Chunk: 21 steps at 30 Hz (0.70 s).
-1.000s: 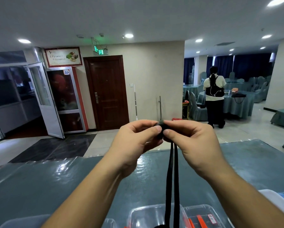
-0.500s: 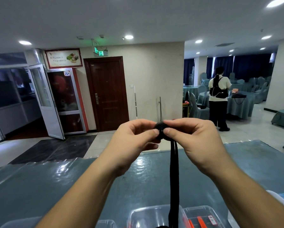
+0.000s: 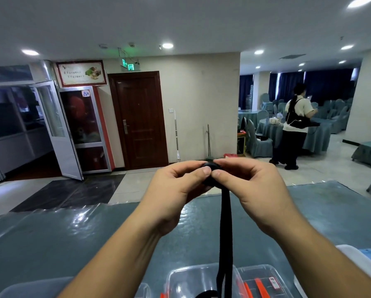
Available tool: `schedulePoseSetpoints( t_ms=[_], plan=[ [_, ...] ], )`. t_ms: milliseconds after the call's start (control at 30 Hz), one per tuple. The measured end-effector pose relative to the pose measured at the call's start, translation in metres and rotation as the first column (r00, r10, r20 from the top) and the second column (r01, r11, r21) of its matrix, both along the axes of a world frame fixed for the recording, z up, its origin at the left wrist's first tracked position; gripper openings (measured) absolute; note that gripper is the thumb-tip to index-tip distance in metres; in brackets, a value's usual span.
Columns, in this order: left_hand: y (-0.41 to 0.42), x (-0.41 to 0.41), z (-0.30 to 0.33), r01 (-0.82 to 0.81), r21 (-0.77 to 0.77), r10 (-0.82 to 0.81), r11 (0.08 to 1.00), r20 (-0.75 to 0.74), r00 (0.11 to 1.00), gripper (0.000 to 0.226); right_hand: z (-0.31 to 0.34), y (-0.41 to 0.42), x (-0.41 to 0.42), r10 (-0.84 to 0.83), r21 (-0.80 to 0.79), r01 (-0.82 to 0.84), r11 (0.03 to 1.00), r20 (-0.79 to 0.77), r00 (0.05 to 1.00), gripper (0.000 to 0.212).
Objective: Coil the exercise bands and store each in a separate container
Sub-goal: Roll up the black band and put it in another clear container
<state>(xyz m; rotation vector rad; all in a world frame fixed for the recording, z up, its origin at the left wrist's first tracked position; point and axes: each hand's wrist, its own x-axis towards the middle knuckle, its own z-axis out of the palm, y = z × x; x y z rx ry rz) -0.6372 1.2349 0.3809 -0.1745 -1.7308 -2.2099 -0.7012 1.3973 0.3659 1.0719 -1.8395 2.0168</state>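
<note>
The wide surface [image 3: 51, 244], covered in a grey-blue cloth under a glossy, wrinkled sheet of clear plastic, fills the lower half of the view. At its near edge stand clear, hard plastic containers with rounded corners: a middle clear container [image 3: 193, 278], a right clear container with orange latches [image 3: 264, 280] just beside it, and a partly seen left clear container [image 3: 36, 289]. I judge the task to be early in the coiling of this band: only a small roll exists, most of the length hangs loose, and the bits of container interior in view hold no coiled band, though much of that is cut off by the frame edge. The black flat exercise band [image 3: 225, 233], matte and limp like woven or rubbery strap, drops as a doubled strip from the hands to the middle container, where its lower end curls at the frame edge. The left hand [image 3: 176, 190] and right hand [image 3: 255, 190], held above the surface, meet at the band's top end; their fingers [image 3: 205, 171] are curled and pinched together on a tight, round black roll.
</note>
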Motion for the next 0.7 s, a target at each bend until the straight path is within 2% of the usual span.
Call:
schedulePoseSetpoints(
  t_ms=[133, 233, 267, 300, 333, 400, 433, 467, 533, 600, 633, 700],
  plan=[
    [0.006, -0.002, -0.001, 0.024, 0.171, -0.031, 0.985, 0.039, 0.999, 0.015, -0.007, -0.001, 0.0, 0.001, 0.062, -0.003, 0.998, 0.033, 0.999, 0.021],
    [0.007, -0.003, -0.003, 0.032, 0.196, -0.05, 0.98, 0.088, 0.995, 0.013, -0.006, 0.001, -0.001, -0.001, 0.077, -0.001, 0.997, 0.023, 1.0, 0.021],
    [0.005, -0.003, -0.001, 0.023, 0.148, -0.039, 0.989, 0.107, 0.994, 0.011, -0.006, 0.002, -0.002, 0.009, 0.095, -0.011, 0.995, 0.027, 1.0, 0.023],
    [0.002, -0.002, 0.001, -0.008, 0.028, 0.004, 1.0, 0.116, 0.993, 0.01, -0.005, 0.003, -0.004, 0.014, 0.131, -0.019, 0.991, 0.036, 0.999, 0.025],
    [-0.003, -0.002, 0.004, -0.059, -0.158, 0.075, 0.986, 0.101, 0.992, 0.009, -0.004, 0.005, -0.005, 0.013, 0.187, -0.02, 0.982, 0.041, 0.999, 0.023],
    [-0.012, 0.0, 0.012, -0.118, -0.488, 0.159, 0.865, 0.043, 0.986, 0.009, -0.001, 0.009, -0.008, 0.025, 0.325, -0.03, 0.945, 0.02, 0.999, 0.019],
    [-0.016, 0.001, 0.015, -0.115, -0.563, 0.161, 0.818, 0.032, 0.986, 0.009, 0.001, 0.01, -0.009, 0.033, 0.377, -0.033, 0.926, 0.006, 0.999, 0.019],
    [-0.019, 0.002, 0.016, -0.101, -0.572, 0.149, 0.814, 0.037, 0.988, 0.008, 0.003, 0.01, -0.009, 0.038, 0.392, -0.035, 0.919, 0.001, 0.999, 0.018],
    [-0.019, 0.002, 0.017, -0.081, -0.442, 0.118, 0.893, 0.056, 0.991, 0.01, 0.002, 0.008, -0.011, 0.05, 0.277, -0.06, 0.959, 0.043, 0.998, 0.017],
    [-0.013, 0.0, 0.013, -0.07, -0.189, 0.085, 0.979, 0.072, 0.994, 0.013, -0.001, 0.003, -0.01, 0.059, 0.112, -0.071, 0.991, 0.113, 0.992, 0.015],
    [-0.009, -0.001, 0.01, -0.077, -0.086, 0.083, 0.993, 0.076, 0.994, 0.013, -0.002, 0.0, -0.008, 0.058, 0.059, -0.066, 0.996, 0.136, 0.989, 0.015],
    [-0.004, -0.003, 0.005, -0.095, 0.017, 0.094, 0.995, 0.074, 0.993, 0.015, -0.006, -0.005, -0.006, 0.035, 0.013, -0.038, 0.999, 0.155, 0.987, 0.016]
  ],
)
